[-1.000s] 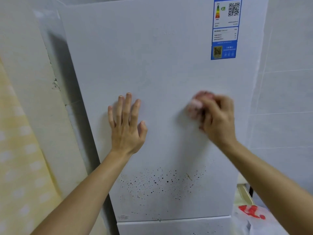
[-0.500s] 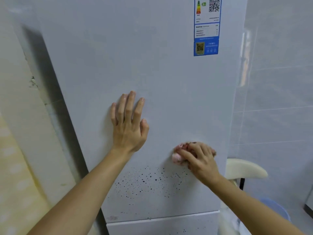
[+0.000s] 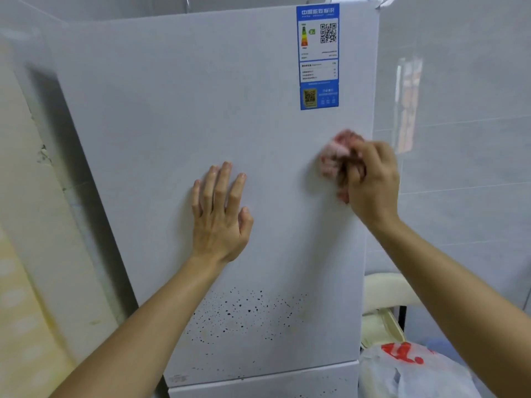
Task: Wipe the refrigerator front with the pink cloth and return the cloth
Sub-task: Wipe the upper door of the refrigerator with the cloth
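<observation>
Gripping the bunched cloth [image 3: 334, 156], the right hand [image 3: 370, 182] presses it to the fridge [image 3: 172, 110] near the 3 o'clock edge (up from just above the specks [image 3: 244, 311] at 6 o'clock). At centre the left hand [image 3: 219, 216] lies flat, fingers spread. Specks remain, so wiping is judged unfinished.

Right hand [image 3: 370, 182] grips cloth [image 3: 334, 155] against refrigerator door [image 3: 172, 110]. Left hand [image 3: 219, 222] flat on door, left of grip, slightly lower. Energy label [image 3: 318, 57] above grip; specks [image 3: 247, 311] below-left; plastic bag [image 3: 408, 369] below.
</observation>
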